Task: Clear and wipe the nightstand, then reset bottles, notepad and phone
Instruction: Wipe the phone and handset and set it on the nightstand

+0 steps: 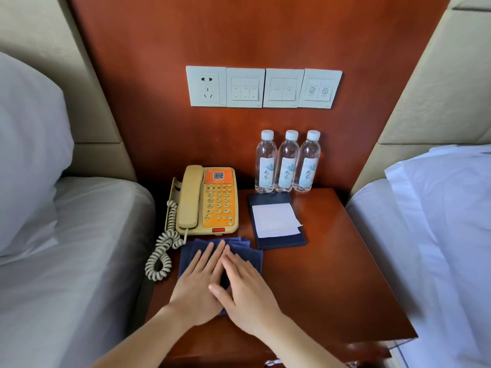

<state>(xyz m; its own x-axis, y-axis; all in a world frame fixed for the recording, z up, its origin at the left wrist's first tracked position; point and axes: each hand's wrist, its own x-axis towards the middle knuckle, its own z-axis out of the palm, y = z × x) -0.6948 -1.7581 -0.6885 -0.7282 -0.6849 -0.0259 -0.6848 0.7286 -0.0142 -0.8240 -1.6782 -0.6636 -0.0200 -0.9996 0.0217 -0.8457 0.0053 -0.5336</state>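
Glossy reddish-brown wooden nightstand (332,274), lower centre of frame. Folded dark blue terry cloth (190,252) lies flat on its front-left part, just below the phone, looks soft and ribbed at the top edge.

Left hand (198,282) and right hand (248,288) both lie palm-down on the cloth, fingers straight and together, pointing toward the top of frame. They grasp nothing, just press flat. Right thumb overlaps the left hand; the fingertips nearly meet.

Beige plastic corded phone with orange keypad face (212,200), centre-left, long axis running bottom to top of frame. Beige handset (189,197) seated along its left side, same axis. Coiled beige cord (162,251) loops down off the lower-left corner, beside the cloth.

Dark blue leatherette notepad holder (279,243), right of the phone, long axis bottom to top, slightly tilted. White paper sheet (273,219) on it, its lower-right corner sticking out a bit.

Three clear plastic water bottles with white caps, upright in a row at the back, above the notepad: left bottle (265,163), middle bottle (287,163), right bottle (308,163), touching or nearly so, labels facing front.

White switch-and-socket panel row (263,87) on the wooden wall panel (239,35), upper centre. White-sheeted bed (79,235) with pillow (29,155) at left, second white bed (438,235) at right.
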